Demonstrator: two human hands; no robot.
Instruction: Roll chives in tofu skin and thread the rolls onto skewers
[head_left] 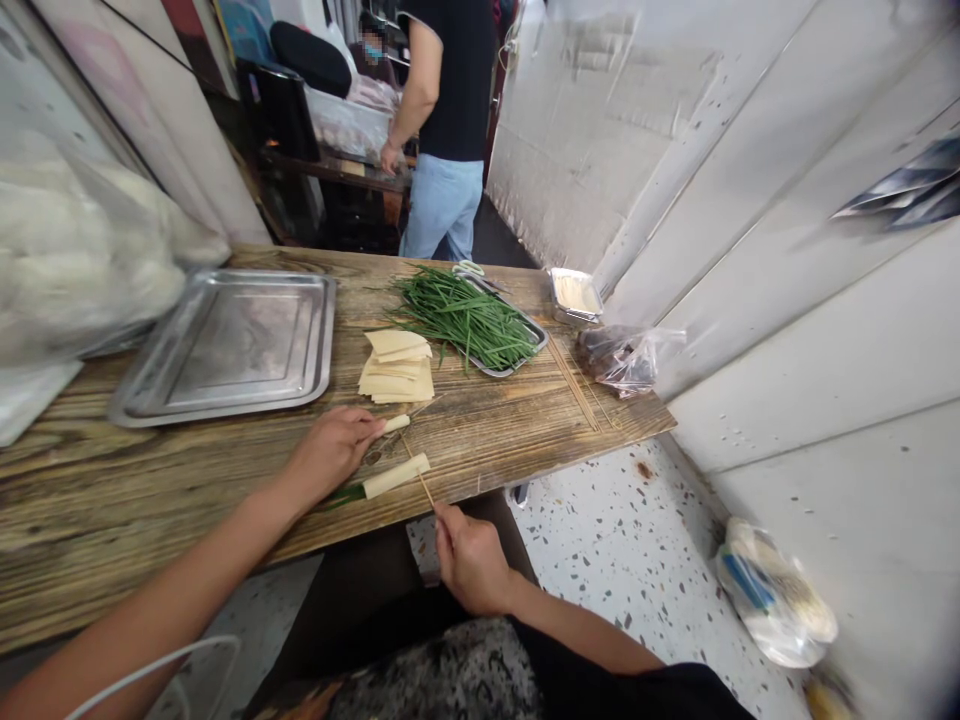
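My left hand (339, 446) is closed on a pale tofu-skin roll (396, 424) at the table's front part. A thin wooden skewer (426, 484) is pinched in my right hand (474, 556), just off the table edge. Its shaft passes through one end of a second tofu-skin roll (394, 476), with green stalks sticking out of the other end. The skewer's tip points toward the roll in my left hand; whether it enters that roll I cannot tell. Behind my left hand lies a stack of cut tofu-skin sheets (396, 372).
Green chives (472, 318) heap over a metal tray, with scissors (469, 268) behind. A bare metal tray (255, 335) lies left, near a large plastic bag (67, 250). Loose skewers (574, 385), a foil box (575, 294) and a bagged dark item (621, 358) sit right. A person (450, 120) stands beyond.
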